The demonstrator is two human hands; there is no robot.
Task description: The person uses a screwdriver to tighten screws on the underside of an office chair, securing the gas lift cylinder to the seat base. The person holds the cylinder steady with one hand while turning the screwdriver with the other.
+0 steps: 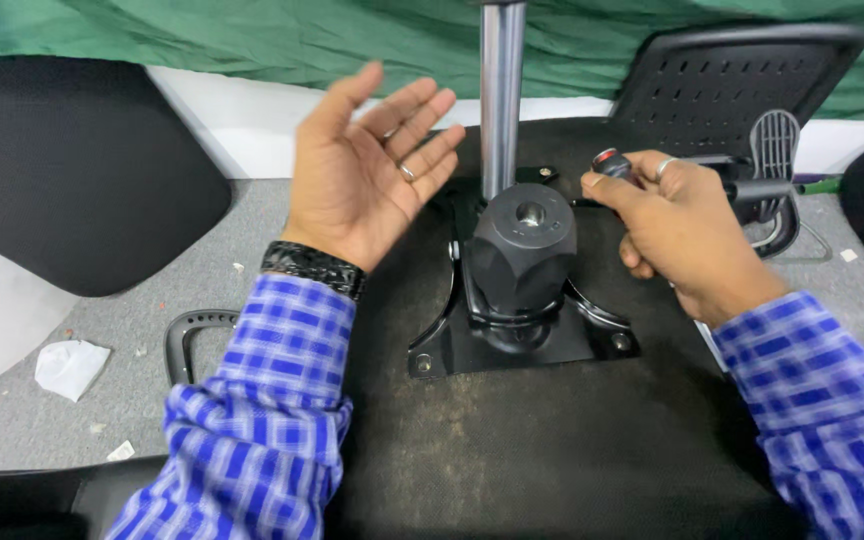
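Head view: left hand [367, 180] open palm-up, right hand [677, 225] gripping screwdriver [612, 163].

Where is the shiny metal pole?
In the head view, the metal pole stands upright at top centre, rising behind the black mechanism on the upturned seat, between the open left hand and the right hand.

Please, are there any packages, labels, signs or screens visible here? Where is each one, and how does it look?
None: no package, label, sign or screen shows.
The nearest to one is a crumpled white paper, on the grey floor at the lower left.
The right hand holds a dark tool handle with a red spot, which bears no label.
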